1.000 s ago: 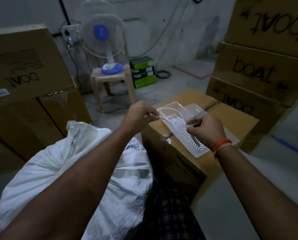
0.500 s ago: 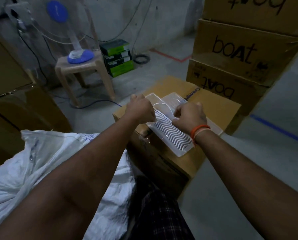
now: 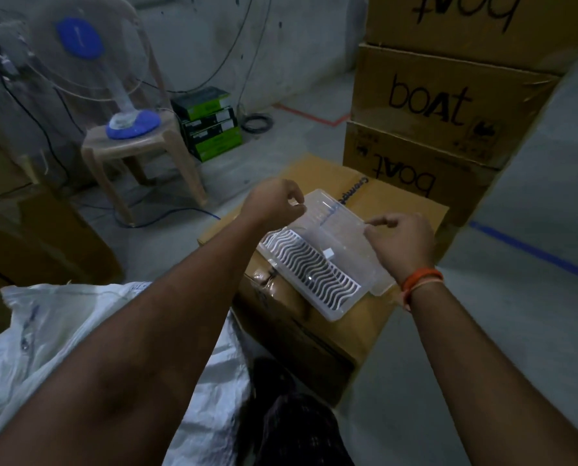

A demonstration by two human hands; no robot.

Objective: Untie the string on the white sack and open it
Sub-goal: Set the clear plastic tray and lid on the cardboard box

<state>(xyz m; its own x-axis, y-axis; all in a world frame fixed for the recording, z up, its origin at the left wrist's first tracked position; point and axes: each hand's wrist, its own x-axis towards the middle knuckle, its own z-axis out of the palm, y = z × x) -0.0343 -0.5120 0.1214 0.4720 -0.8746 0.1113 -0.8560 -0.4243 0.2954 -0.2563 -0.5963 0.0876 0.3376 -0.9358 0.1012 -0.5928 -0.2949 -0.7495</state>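
Left hand (image 3: 274,205): raised over the far left edge of the clear tray, its grip closed, fingertips pinching one end of a thin string (image 3: 331,219).
Right hand (image 3: 402,243): over the tray's right edge, its grip likewise pinched on the string's other end; an orange band sits on the wrist.
String: stretched fairly taut between the two hands, above the tray.
White sack (image 3: 62,334): near left on the floor, under the left forearm, crumpled; from here I cannot tell how far its mouth is open.
Clear tray (image 3: 318,264): lies aslant on the cardboard box (image 3: 395,203), a white wavy grid inside, its near corner close to the box's edge.
Open room: bare grey floor (image 3: 523,317) to the right, crossed by a blue line.
Far side: stacked cartons (image 3: 449,105) at far right, a stool (image 3: 139,153) carrying a fan at far left.
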